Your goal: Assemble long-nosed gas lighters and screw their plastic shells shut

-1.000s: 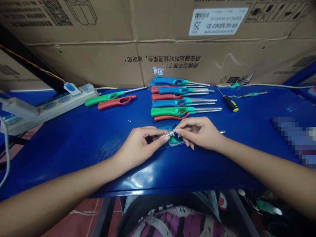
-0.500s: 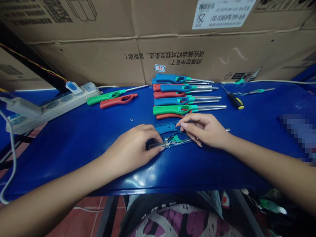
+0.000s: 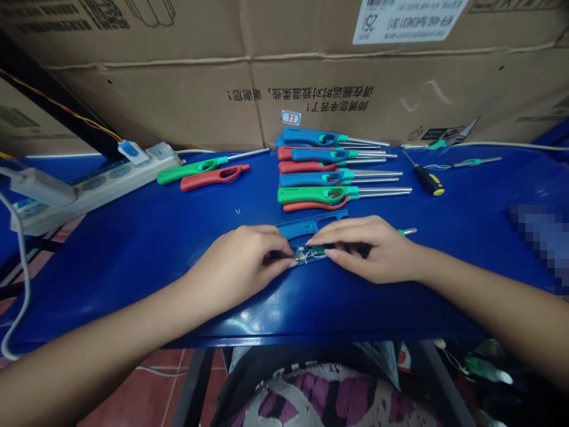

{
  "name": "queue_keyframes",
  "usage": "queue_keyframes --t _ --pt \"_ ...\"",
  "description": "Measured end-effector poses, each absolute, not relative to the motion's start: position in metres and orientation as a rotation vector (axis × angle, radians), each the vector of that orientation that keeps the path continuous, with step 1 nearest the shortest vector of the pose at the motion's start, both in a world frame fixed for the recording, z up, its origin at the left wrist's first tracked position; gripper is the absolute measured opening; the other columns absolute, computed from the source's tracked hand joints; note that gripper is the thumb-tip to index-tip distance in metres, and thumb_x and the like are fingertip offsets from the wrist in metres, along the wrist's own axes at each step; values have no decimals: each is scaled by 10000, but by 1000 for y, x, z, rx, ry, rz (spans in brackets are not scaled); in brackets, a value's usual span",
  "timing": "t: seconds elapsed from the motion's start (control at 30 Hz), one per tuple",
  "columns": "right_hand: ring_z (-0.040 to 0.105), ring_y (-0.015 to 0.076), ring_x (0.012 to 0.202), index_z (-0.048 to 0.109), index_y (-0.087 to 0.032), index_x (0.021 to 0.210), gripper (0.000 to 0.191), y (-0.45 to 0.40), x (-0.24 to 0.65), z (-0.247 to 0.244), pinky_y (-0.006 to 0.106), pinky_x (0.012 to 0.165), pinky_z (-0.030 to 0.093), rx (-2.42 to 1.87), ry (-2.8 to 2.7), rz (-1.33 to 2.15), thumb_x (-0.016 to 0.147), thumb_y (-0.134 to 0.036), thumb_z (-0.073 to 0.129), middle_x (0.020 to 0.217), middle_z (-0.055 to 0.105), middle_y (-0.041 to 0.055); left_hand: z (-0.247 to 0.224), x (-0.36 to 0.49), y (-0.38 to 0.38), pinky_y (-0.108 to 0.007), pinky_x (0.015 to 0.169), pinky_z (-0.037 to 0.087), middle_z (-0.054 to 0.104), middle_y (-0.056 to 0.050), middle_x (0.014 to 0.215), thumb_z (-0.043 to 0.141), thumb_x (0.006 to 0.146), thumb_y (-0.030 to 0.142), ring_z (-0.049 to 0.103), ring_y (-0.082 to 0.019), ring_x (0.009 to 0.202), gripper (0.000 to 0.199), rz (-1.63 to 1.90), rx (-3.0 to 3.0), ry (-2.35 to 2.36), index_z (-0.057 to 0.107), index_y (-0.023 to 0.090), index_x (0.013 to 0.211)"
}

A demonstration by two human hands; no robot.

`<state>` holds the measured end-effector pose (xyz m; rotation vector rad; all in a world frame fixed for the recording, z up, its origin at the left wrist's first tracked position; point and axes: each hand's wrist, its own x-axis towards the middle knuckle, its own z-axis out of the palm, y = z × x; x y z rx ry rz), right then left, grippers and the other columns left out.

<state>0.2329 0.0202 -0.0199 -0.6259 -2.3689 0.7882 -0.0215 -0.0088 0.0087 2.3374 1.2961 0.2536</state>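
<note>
An opened long-neck gas lighter (image 3: 302, 256) lies on the blue table with its inner parts and thin wires showing. My left hand (image 3: 251, 255) grips its handle end between thumb and fingers. My right hand (image 3: 371, 246) is closed round the middle of the same lighter, by the green trigger, and hides much of it. The metal tip (image 3: 409, 231) shows beyond my right hand. Just behind lies a loose blue handle half (image 3: 306, 226), close to the fingers of both hands.
Several finished-looking lighters (image 3: 311, 194) are stacked behind. A green lighter (image 3: 191, 172) and a red handle (image 3: 213, 178) lie left, near two tiny screws (image 3: 237, 211) and a power strip (image 3: 102, 181). A screwdriver (image 3: 429, 179) rests at right. Cardboard boxes (image 3: 178, 101) wall off the back.
My right hand has come down from the blue handle half onto the opened lighter and closed round its middle. My left hand keeps its grip. The view has shifted slightly.
</note>
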Motion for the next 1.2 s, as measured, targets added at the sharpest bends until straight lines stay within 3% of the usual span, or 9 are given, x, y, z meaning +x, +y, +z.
queue_keyframes --t 0.07,0.17,0.37,0.53,0.9,1.2 --pt "724 116 822 706 -151 1197 292 19 234 -20 206 687 575 -500 -2475 678 935 -153 578 1126 760 70 7 -22 -9 -259 694 483 729 7 955 677 920 273 679 -168 842 110 256 2351 1277 775 265 968" --pt "707 160 1110 682 -164 1234 316 16 235 -20 270 930 577 -406 -2600 508 944 -150 556 1202 749 48 7 -22 -10 -271 698 490 734 -5 958 661 933 280 690 -180 847 137 231 2401 1268 791 267 976" --pt "736 184 1043 660 -126 1258 321 9 235 -17 289 732 614 -318 -2741 114 974 -185 522 1224 739 78 6 -22 -13 -293 686 496 733 -17 938 623 954 272 701 -193 808 177 205 2484 1267 797 248 982" --pt "756 205 904 649 -74 1264 340 0 231 -14 299 552 552 -321 -2794 -117 980 -217 528 1178 754 106 5 -24 -10 -281 730 511 736 -17 936 652 933 241 699 -182 817 147 270 2441 1229 800 242 940" --pt "725 158 1057 674 -193 1258 323 5 234 -13 263 849 595 -507 -2699 403 955 -216 562 1202 747 58 8 -25 -3 -262 714 518 751 -26 930 690 911 238 704 -186 828 140 282 2375 1212 814 252 972" --pt "726 166 1054 673 -187 1259 329 5 234 -14 276 822 606 -480 -2710 363 954 -210 555 1193 748 58 10 -24 -1 -261 698 522 760 -39 960 738 862 254 708 -192 811 134 272 2387 1190 809 234 974"
